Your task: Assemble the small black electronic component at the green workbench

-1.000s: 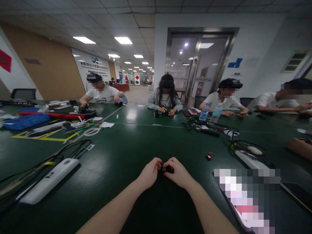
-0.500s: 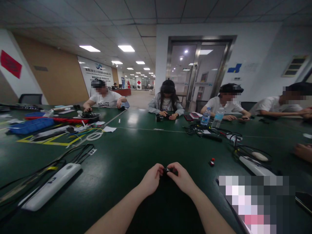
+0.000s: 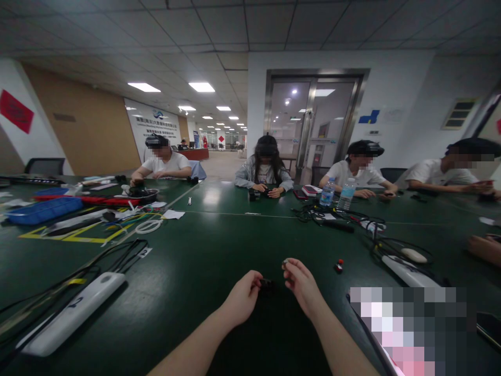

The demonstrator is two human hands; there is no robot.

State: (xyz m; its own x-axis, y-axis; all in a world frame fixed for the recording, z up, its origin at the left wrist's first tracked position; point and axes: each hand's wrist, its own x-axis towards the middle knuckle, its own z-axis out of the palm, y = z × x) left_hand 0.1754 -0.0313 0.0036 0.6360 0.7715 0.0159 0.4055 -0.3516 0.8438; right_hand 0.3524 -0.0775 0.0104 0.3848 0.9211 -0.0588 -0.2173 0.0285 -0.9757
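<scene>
My left hand (image 3: 245, 296) pinches a small black part (image 3: 266, 283) low over the dark green table (image 3: 219, 250). To its right and a little higher, my right hand (image 3: 301, 284) is closed on a tiny light-coloured piece (image 3: 285, 262) at its fingertips; what it is cannot be made out. The two hands are apart. A small red and black object (image 3: 339, 266) lies on the table to the right of my right hand.
White power strips (image 3: 74, 313) with black cables lie at left and right. Farther back are a blue tray (image 3: 45, 210), loose wires and two water bottles (image 3: 346, 194). A blurred-out device (image 3: 395, 329) sits at the lower right. Several people sit around.
My right hand has moved right and up, away from my left hand, with a tiny piece at its fingertips. The black part stays in my left hand. The view has tilted slightly.
</scene>
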